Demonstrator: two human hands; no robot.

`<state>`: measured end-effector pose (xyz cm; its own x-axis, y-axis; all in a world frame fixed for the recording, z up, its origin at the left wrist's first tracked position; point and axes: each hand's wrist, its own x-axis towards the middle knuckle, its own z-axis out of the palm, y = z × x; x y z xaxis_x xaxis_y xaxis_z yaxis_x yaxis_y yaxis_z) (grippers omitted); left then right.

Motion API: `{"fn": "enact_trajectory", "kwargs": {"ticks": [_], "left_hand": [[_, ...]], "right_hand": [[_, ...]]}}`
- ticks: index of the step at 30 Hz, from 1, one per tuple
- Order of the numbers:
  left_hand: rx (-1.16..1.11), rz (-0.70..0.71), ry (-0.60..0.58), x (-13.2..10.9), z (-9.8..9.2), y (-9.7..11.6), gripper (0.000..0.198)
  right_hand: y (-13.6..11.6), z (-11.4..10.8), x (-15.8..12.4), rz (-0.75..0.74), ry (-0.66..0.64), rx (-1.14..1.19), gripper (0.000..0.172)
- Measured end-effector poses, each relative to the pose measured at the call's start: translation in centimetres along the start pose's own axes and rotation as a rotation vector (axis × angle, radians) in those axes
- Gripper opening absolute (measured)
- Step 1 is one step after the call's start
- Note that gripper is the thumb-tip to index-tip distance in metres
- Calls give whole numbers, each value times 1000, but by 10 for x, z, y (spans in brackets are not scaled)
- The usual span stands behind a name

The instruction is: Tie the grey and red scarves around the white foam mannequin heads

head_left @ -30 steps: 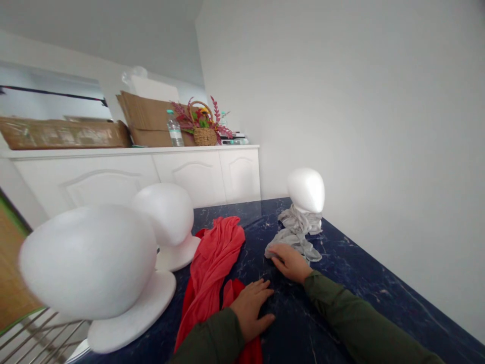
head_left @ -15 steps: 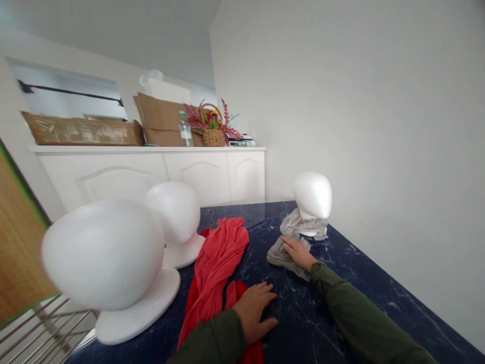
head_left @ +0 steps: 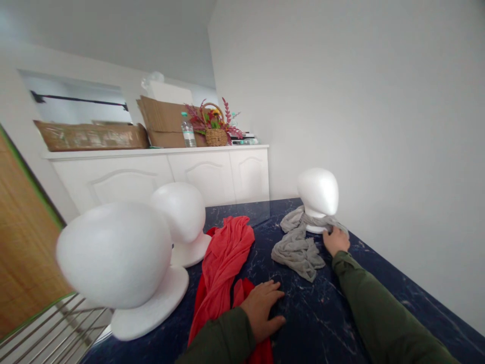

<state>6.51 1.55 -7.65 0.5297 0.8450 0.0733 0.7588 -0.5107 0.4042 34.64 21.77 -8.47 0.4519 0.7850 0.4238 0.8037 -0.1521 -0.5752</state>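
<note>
Three white foam mannequin heads stand on round foam bases on a dark blue marble table. The nearest head and the middle head are on the left, and the far head is on the right. A grey scarf lies bunched around the far head's neck and trails onto the table. My right hand grips the scarf's end beside that head's base. My left hand lies flat on the table, fingers spread, next to a loose red scarf.
A wire rack and a wooden door are at the lower left. The table's far side meets a white wall. Behind stands a white cabinet bearing cardboard, a water bottle and a wicker basket with flowers.
My right hand has moved away and to the right, past the far head's base, and the grey scarf now stretches around the neck toward it. My left hand has stayed in place.
</note>
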Motion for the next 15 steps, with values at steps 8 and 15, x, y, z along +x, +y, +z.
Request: {"fn": "enact_trajectory", "kwargs": {"ticks": [8, 15], "left_hand": [[-10, -2, -9, 0, -2, 2, 56], [-26, -16, -2, -1, -3, 4, 57]], "right_hand": [[2, 6, 16, 10, 43, 140, 44], [-3, 24, 45, 192, -28, 176, 73]]}}
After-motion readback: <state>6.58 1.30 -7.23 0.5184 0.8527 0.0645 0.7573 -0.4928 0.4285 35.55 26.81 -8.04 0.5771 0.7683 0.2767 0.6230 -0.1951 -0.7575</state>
